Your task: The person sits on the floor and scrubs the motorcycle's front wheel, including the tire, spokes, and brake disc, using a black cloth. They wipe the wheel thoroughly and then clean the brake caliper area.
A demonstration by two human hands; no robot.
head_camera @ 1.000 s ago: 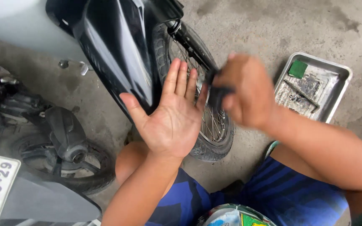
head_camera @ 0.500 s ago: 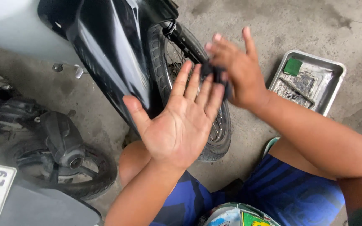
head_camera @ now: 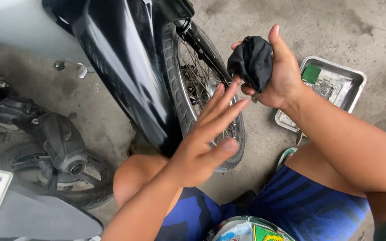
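Beside the motorcycle's front wheel (head_camera: 206,93), the person is crouching on the concrete floor (head_camera: 358,40), and the right hand (head_camera: 278,76) is now lifting clear of the tyre, where half a second ago it was pressing against the wheel. Its fingers (head_camera: 246,89) are clenching a bunched black cloth (head_camera: 252,60), which is sitting up in the fist, above and to the right of the spokes. The left hand (head_camera: 206,143) is turning edge-on, fingers released and spread, holding nothing, no longer lying palm-up under the right; judging by this, the wiping of hand or wheel is pausing. A metal tray (head_camera: 354,78) with a green pad (head_camera: 311,73) is lying just beyond the right wrist. A glossy black fender (head_camera: 126,67) is hanging over the wheel.
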